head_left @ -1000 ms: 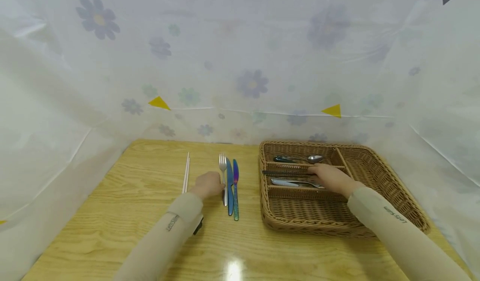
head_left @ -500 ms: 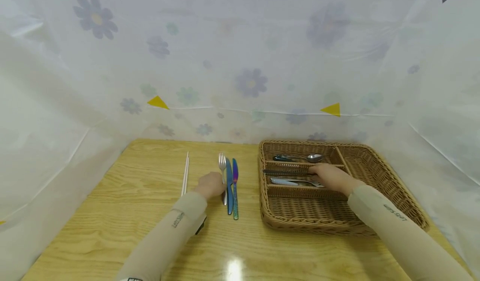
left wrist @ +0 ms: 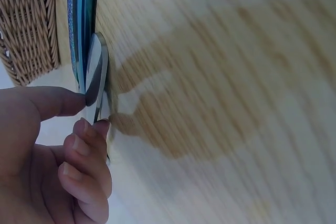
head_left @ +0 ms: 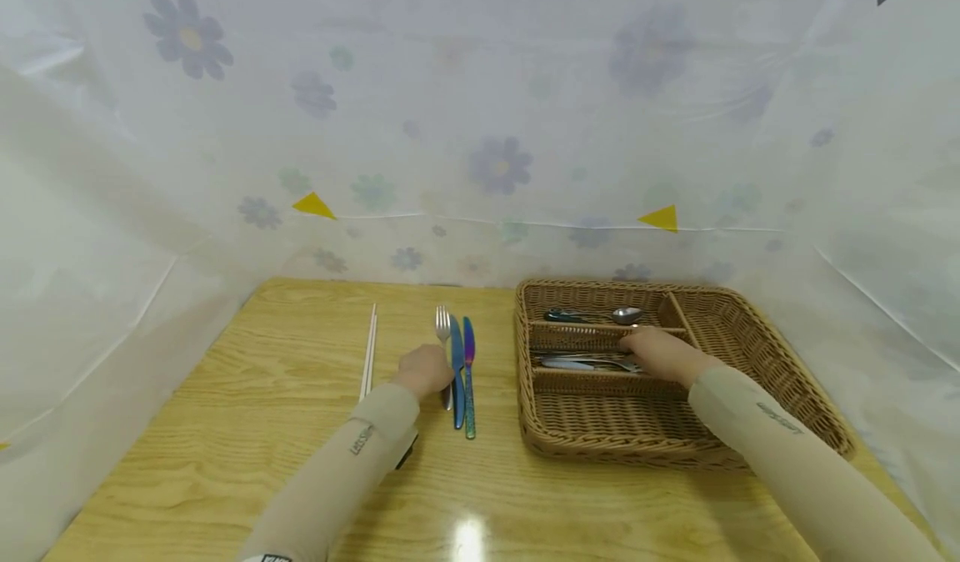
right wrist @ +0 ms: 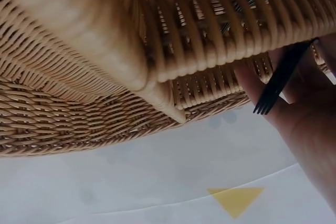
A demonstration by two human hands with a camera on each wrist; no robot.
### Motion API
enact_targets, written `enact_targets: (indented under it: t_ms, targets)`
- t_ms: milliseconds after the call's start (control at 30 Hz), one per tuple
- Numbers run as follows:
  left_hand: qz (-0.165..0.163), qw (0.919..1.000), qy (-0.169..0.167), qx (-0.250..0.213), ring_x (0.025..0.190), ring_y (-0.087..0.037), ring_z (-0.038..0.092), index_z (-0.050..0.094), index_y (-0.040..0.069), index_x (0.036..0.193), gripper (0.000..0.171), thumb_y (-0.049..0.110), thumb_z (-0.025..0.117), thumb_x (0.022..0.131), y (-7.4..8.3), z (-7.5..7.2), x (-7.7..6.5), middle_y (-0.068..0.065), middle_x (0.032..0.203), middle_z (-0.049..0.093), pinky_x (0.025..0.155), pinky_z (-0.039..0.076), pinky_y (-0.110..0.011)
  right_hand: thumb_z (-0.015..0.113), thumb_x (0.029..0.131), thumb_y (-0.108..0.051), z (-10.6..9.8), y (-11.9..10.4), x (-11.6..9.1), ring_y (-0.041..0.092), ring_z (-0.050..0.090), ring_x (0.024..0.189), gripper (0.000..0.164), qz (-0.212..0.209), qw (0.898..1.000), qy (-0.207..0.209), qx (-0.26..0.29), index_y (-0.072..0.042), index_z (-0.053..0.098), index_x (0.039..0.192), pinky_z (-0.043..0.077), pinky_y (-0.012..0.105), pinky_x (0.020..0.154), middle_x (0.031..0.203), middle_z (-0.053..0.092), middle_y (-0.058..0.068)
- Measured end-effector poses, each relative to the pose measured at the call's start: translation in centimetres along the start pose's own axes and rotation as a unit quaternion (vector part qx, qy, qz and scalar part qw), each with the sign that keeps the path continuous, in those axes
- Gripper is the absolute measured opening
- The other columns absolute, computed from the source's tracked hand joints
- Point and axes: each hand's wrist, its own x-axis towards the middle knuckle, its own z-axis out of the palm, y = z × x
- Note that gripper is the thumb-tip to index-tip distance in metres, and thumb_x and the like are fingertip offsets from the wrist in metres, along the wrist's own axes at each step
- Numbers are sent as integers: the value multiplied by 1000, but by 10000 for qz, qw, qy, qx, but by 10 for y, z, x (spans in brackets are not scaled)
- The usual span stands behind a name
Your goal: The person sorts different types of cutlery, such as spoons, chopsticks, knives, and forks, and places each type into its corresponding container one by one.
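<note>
Chopsticks (head_left: pixel 369 349) lay farthest left of the basket (head_left: pixel 600 448), on the table (head_left: pixel 187 462). Next came the left hand (head_left: pixel 424 370), slightly nearer the basket than a second earlier, its thumb and fingertips nearly together in a pinch on the silver fork (head_left: pixel 442 322). Unmoved between that fork and the basket lay a blue knife (head_left: pixel 458 378) and a purple knife (head_left: pixel 469 353). Inside the basket's middle compartment, the right hand (head_left: pixel 660 353) had its fingers curled around a black fork (right wrist: pixel 283 80); the basket's wicker hid some fingertips. The dark length seen half a second before, high across that compartment, now sat lower, near a pale handle (head_left: pixel 567 363). A spoon (head_left: pixel 627 315) remained in the basket's back compartment.
</note>
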Motion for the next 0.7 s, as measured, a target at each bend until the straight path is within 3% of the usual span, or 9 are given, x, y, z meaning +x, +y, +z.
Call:
enact_targets:
  t_ms: [233,500,700]
  targets:
    - [29,10000,72,-34,59,-15,50,60,7,75,16,20,60,85,1,1,-1,-4,71,59,51,38,-25,59,88,-4,6,0,8,28,65,86,18,166,9994,-271,-97,2,66,104,53,41,76,98,67,17]
    - [-44,9995,115,-302,59,-16,53,62,6,77,18,22,62,84,1,3,0,-4,70,61,52,39,-26,62,87,-6,5,-2,13,21,64,75,10,268,9986,-377,-273,-4,68,94,53,38,68,87,68,9]
    - [-68,9990,180,-395,59,-16,55,63,4,82,20,24,63,84,1,4,0,-5,72,62,53,41,-26,66,84,-7,5,-1,15,22,64,78,11,367,9972,-451,-474,-6,69,94,54,39,70,91,69,9]
